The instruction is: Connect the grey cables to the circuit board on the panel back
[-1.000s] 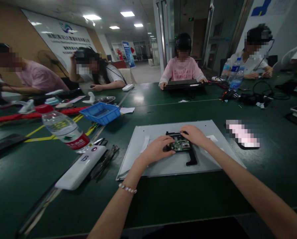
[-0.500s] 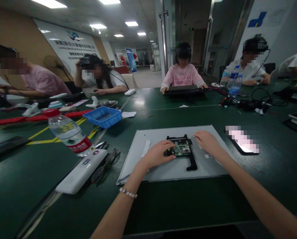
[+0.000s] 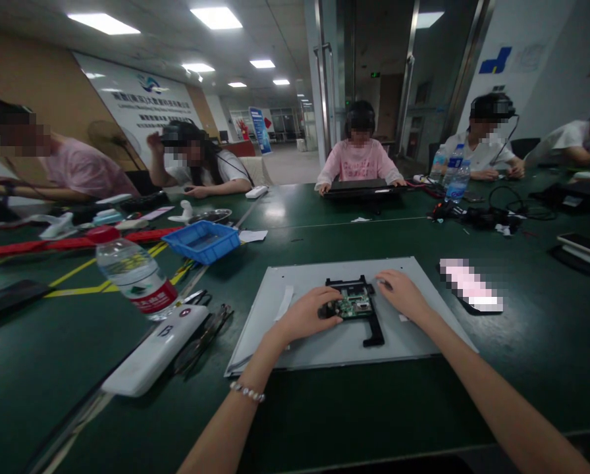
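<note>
The blue tray stands beyond the bottle, its contents too dim to make out. The black frame, with the green board in it, lies on the grey panel, its long side arm pointing toward the wearer. The left hand straddles the board's left edge, hiding it, grip unclear; the right hand has bunched fingers just beside the frame's far right corner, whether holding anything I cannot tell.

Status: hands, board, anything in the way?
Left hand at left edge of board, partly hiding it. Right hand beside black frame, grip unclear. Board and frame lie on grey panel. Phone off panel, not obstructing.
</note>
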